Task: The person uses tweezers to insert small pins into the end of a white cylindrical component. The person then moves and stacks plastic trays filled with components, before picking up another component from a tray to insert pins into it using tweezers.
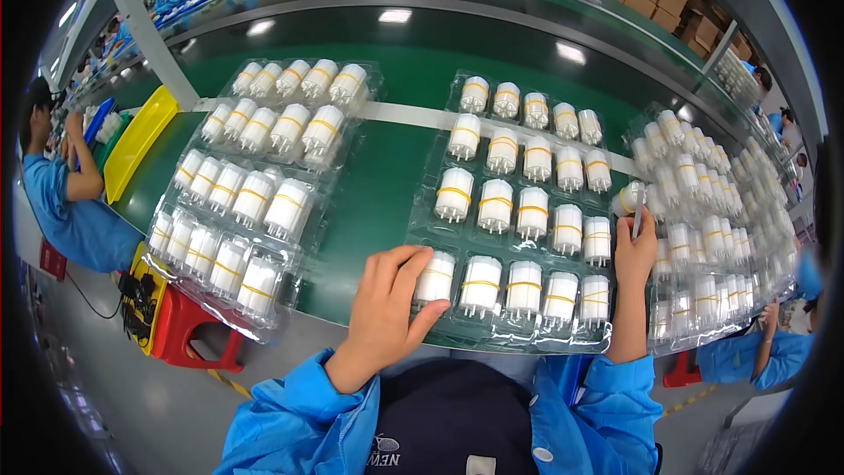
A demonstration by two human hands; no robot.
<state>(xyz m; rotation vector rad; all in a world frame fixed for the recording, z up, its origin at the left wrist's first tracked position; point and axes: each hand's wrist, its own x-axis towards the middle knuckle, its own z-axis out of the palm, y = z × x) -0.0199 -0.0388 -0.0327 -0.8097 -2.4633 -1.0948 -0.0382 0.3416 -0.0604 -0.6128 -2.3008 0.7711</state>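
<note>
My left hand (384,308) is at the near left corner of the middle clear plastic tray (422,202). Its thumb and fingers close around a white cylinder with a yellow band (435,279). On the tray's right side, my right hand (636,251) is closed on a slim silver-grey tool (639,211) that points upward. Just left of that tool, near the fingertips, is another white cylinder (627,199); whether the hand also grips it I cannot tell. Rows of white cylinders (495,205) with yellow bands and metal pins at the lower end fill the tray.
A filled tray (303,178) lies to the left and stacked filled trays (694,178) stand to the right on the green bench (360,237). A yellow bin (141,142) and red stool (189,334) are at left. Co-workers in blue sit on both sides.
</note>
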